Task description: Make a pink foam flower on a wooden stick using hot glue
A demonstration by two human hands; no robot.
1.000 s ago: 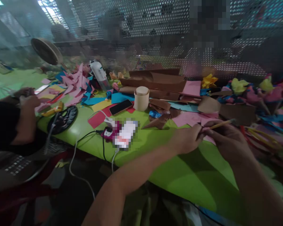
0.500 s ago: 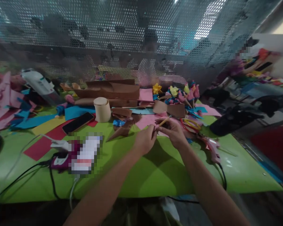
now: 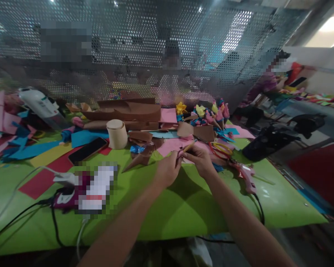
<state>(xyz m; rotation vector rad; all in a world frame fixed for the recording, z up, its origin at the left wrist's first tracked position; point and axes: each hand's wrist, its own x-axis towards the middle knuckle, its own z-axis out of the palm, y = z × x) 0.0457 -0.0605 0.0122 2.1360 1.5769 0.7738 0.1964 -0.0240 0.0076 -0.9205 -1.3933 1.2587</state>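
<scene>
Over the green table (image 3: 144,222), my two hands meet in front of a sheet of pink paper (image 3: 168,146). My right hand (image 3: 199,160) is closed around a thin yellow pencil (image 3: 188,146), tilted up to the right. My left hand (image 3: 168,170) pinches a small pink paper piece (image 3: 179,154) against the pencil's lower end; fingers partly hide it. Left of my hands lies a brown paper cone (image 3: 141,157) with a shiny blue scrap (image 3: 137,149). To the right are yellow-handled scissors (image 3: 222,149) and a pink glue gun (image 3: 247,178).
A beige paper roll (image 3: 117,135), a dark phone (image 3: 87,151) and a purple power strip (image 3: 64,198) with cables are on the left. Brown cardboard (image 3: 128,110) and paper flowers (image 3: 200,111) line the back. A person (image 3: 267,83) sits at the far right.
The whole view has shifted slightly, so the table things appear a little further left. Both hands stay together, and the pencil tilts a little more steeply with the pink paper against it.
</scene>
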